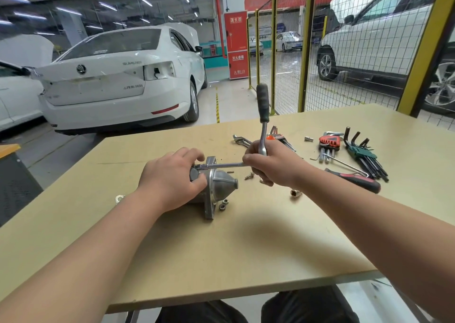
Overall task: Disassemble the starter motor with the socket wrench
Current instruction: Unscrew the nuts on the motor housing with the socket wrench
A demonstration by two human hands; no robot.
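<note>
The grey metal starter motor (222,183) lies on its side on the tan table (221,248), its cone-shaped nose pointing right. My left hand (172,181) grips the motor's body from the left and hides most of it. My right hand (269,165) grips the head of the socket wrench (263,115), whose black handle stands upright. A long extension bar (224,166) runs left from the wrench head to the top of the motor near my left fingers. The socket's end is partly hidden.
Loose nuts (223,205), a screw (250,175) and a brass socket (295,192) lie beside the motor. Hex key sets (364,151), a red-and-black screwdriver (357,180) and pliers (242,140) sit at the table's back right. A metal tab (120,198) lies left of my forearm.
</note>
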